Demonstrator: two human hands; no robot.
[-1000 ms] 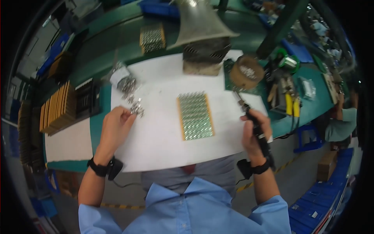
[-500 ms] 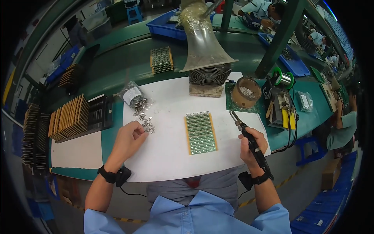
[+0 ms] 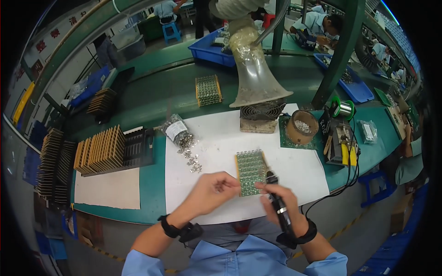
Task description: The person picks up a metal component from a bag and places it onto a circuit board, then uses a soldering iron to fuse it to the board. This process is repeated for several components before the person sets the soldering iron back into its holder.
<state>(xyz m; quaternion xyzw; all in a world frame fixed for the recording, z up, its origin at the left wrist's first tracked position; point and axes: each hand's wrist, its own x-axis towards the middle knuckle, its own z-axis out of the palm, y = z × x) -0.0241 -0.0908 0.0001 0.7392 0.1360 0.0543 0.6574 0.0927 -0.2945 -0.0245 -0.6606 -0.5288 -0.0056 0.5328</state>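
Observation:
A green circuit board panel (image 3: 251,171) with yellow side strips lies on the white sheet, covered in rows of small metal parts. At its lower left edge my left hand (image 3: 212,189) is closed in a pinch; anything between the fingertips is too small to make out. My right hand (image 3: 286,202) grips black soldering tweezers (image 3: 278,202), two-pronged and corded, with the tip at the panel's right edge. Left of the panel, a clear plastic bag (image 3: 177,130) lies on its side, small metal pieces (image 3: 193,162) spilling from its mouth onto the sheet.
A fan (image 3: 262,112) on a block sits under a clear fume hood (image 3: 258,87). To the right are a round tub (image 3: 301,128) of small bits, a solder spool (image 3: 343,108) and a soldering station (image 3: 341,145). Racked boards (image 3: 101,149) stand left; another panel (image 3: 208,90) lies farther back.
My left hand has moved right from the spilled metal pieces to the panel. My right hand has brought the tweezers left and down to the panel's right edge. The whole view has shifted.

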